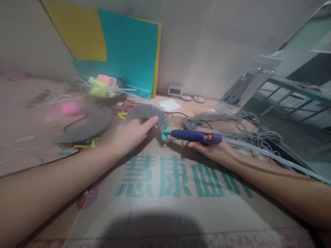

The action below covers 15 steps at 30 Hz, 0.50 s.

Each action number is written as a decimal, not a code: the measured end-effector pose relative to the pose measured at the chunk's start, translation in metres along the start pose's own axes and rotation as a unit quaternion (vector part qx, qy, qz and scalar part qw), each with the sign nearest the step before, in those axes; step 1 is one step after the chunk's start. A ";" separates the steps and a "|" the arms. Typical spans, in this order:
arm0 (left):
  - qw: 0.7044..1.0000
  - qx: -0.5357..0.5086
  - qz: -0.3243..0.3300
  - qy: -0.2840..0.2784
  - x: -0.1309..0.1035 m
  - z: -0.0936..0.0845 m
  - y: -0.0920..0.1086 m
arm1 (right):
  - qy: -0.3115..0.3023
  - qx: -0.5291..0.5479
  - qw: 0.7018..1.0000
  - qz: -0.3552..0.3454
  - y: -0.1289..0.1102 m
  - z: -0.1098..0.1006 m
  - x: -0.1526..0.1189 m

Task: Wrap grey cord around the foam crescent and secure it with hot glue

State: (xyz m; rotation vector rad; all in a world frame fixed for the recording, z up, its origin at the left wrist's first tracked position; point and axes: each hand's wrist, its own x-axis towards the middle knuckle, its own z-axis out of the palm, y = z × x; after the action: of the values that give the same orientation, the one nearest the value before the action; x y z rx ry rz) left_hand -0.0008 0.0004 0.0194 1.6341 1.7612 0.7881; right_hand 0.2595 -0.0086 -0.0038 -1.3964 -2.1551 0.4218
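My left hand (141,129) pinches a curved piece wrapped in grey cord (150,112), thumb on top and the other fingers beneath. A small turquoise patch (164,132) shows bare at the right end of this piece. My right hand (214,148) is closed around a blue hot glue gun (196,136), whose nozzle points left and meets or nearly meets the turquoise end. A long clear glue stick (258,150) sticks out of the gun's back toward the right. Another grey crescent piece (90,125) lies on the table to the left, slightly blurred.
Bundles of grey cord (222,120) lie at the right, near a clear plastic bottle (243,89). Turquoise and yellow sheets (129,48) lean on the wall. A bowl of craft bits (103,91), a small white display device (175,90) and a white paper (170,105) sit at the back.
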 end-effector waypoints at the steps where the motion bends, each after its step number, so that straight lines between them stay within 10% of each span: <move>1: 1.000 0.001 -0.002 0.001 0.000 0.000 0.000 | -0.003 0.002 1.000 -0.002 0.000 0.000 0.001; 15: 1.000 -0.018 0.004 0.012 0.004 0.002 -0.007 | 0.003 -0.027 0.999 0.046 -0.018 -0.005 -0.002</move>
State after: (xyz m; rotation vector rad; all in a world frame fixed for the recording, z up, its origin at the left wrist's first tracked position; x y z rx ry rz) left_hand -0.0037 0.0038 0.0130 1.6169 1.7482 0.8415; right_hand 0.2500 -0.0186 0.0095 -1.5291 -2.1175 0.3956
